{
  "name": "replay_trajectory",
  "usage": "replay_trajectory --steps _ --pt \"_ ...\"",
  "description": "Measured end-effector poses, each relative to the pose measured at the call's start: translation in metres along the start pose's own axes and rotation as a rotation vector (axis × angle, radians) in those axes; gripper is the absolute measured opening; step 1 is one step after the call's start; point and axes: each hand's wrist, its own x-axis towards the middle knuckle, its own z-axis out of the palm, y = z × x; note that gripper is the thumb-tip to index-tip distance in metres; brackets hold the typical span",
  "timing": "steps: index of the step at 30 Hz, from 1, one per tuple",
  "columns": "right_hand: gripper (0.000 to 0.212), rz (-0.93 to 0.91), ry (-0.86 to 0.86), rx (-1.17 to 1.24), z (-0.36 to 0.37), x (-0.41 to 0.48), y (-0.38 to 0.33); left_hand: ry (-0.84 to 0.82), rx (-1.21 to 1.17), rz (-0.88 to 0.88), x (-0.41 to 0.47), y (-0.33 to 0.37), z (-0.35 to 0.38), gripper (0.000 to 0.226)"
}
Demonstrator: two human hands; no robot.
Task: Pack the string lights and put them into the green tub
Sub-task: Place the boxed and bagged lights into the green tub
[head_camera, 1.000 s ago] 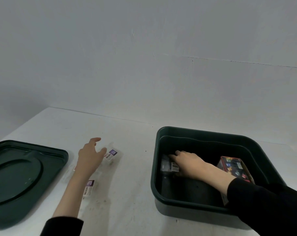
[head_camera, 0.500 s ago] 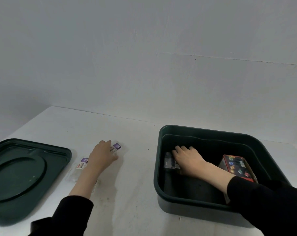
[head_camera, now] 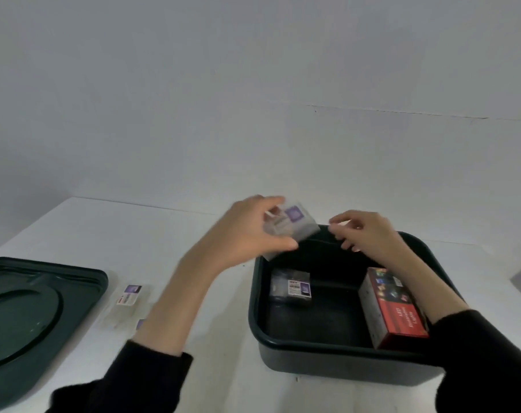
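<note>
The green tub (head_camera: 254,305) stands on the white table at the right. Inside it lie a clear packet of string lights (head_camera: 290,287) at the left and a red LED lights box (head_camera: 392,308) against the right wall. My left hand (head_camera: 250,231) holds another clear packet (head_camera: 295,223) with a purple label above the tub's far left corner. My right hand (head_camera: 363,231) hovers over the tub's far rim, fingers curled and apart, close to that packet but holding nothing. Two more packets (head_camera: 128,299) lie on the table left of my left forearm.
The dark green tub lid (head_camera: 29,308) lies upside down at the table's left edge. A plain grey wall rises behind the table. White table surface (head_camera: 217,368) shows between lid and tub.
My left hand picked a packet off the table and carried it right, above the tub. My right hand let go of the packet in the tub and rose to the far rim.
</note>
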Motion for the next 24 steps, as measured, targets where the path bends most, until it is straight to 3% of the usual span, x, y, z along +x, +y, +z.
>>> replay_trajectory --steps 3,8,11,24 --pt "0.014 0.096 0.319 0.265 -0.013 -0.009 0.016 -0.268 0.243 0.119 0.025 0.020 0.054 0.074" --pt "0.015 0.114 0.436 0.210 -0.010 -0.016 0.034 -0.545 0.468 0.153 0.057 0.027 0.138 0.050" --pt "0.011 0.081 0.433 0.081 -0.009 -0.016 0.038 -0.574 0.590 0.204 0.065 0.023 0.160 0.039" --pt "0.016 0.007 0.350 -0.153 0.001 -0.020 0.036 -0.643 0.817 0.292 0.070 0.006 0.188 0.059"
